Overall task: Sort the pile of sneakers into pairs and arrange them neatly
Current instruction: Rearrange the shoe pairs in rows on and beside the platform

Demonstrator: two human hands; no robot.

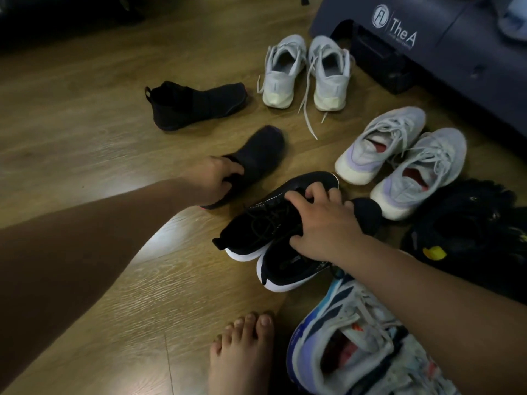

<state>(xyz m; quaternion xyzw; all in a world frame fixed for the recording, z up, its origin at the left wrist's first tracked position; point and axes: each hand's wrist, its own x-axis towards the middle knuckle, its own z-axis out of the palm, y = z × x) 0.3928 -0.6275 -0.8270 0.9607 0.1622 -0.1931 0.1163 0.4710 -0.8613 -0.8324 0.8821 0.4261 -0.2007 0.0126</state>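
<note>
My left hand grips the collar of a black sock-style sneaker, blurred, toe pointing away. Its match lies on its side farther back on the wooden floor. My right hand rests on top of a pair of black lace-up sneakers with white soles, fingers pressed on both shoes. A white pair stands side by side at the back. A grey-lilac pair sits side by side at the right. A white and blue sneaker lies under my right forearm.
A dark blue box with white lettering stands at the back right. Black footwear with a yellow tag lies at the right edge. My bare foot is at the bottom centre. Wooden floor stretches to the left.
</note>
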